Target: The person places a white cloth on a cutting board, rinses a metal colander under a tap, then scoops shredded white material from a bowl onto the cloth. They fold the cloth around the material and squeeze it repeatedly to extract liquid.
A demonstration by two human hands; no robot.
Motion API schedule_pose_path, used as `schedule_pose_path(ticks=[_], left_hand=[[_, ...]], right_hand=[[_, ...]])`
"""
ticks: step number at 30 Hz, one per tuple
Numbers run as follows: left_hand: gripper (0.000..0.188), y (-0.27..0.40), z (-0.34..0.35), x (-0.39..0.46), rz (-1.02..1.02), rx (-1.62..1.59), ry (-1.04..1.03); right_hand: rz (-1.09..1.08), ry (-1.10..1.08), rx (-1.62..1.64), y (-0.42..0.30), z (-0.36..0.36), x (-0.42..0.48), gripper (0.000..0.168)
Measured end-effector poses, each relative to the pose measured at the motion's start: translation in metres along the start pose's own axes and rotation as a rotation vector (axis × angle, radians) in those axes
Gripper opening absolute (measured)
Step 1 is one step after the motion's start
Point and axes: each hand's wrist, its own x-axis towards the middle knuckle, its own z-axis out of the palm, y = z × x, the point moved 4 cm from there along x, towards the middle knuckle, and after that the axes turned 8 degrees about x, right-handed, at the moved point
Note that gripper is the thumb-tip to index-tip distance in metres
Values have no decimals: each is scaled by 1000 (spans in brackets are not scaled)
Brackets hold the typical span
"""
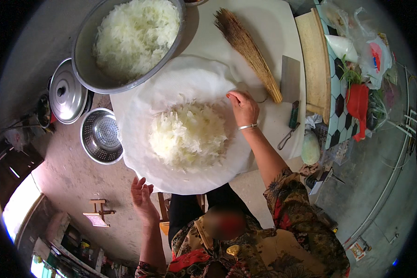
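Note:
A mound of shredded pale vegetable [189,137] lies on a white cloth [194,74] spread in a round shape on the table. My right hand [244,107], with a bracelet at its wrist, is at the cloth's right edge, thumb and fingertips brought together; whether they pinch the cloth is hard to tell. Just off the cloth's lower left edge is my left hand [143,199], fingers loosely curled and apart, holding nothing. Beyond the cloth, at the upper left, a large metal basin [87,74] holds more of the same shreds [139,38].
To the right on the table [267,21] lie a bundled brush of stiff fibres [250,52], a cleaver [290,80] and a peeler [288,136]. A perforated metal colander [87,139] and a lidded pot [67,93] stand at the left, below the table top.

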Motion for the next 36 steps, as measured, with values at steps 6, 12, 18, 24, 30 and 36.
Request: schedule_pose_path(ticks=[6,12,18,24,30,36], left_hand=[[42,-7,-6,-4,-55,-15,-7],[43,-14,-10,-2,-42,-31,-32],[42,-16,-45,-7,-57,28,200],[33,-103,-79,-8,-196,58,225],[35,-150,-23,-41,-813,-400,-208],[77,-163,54,-67,-932,-283,-373]], right_hand=[[46,51,-120,1,10,-1,7],[-88,-27,-342,6,14,5,12],[724,438,523,54,-122,-97,15],[723,-701,-1034,64,-221,-315,35],[1334,-164,693,51,-94,-364,54],[1653,-118,967,13,-18,-362,74]])
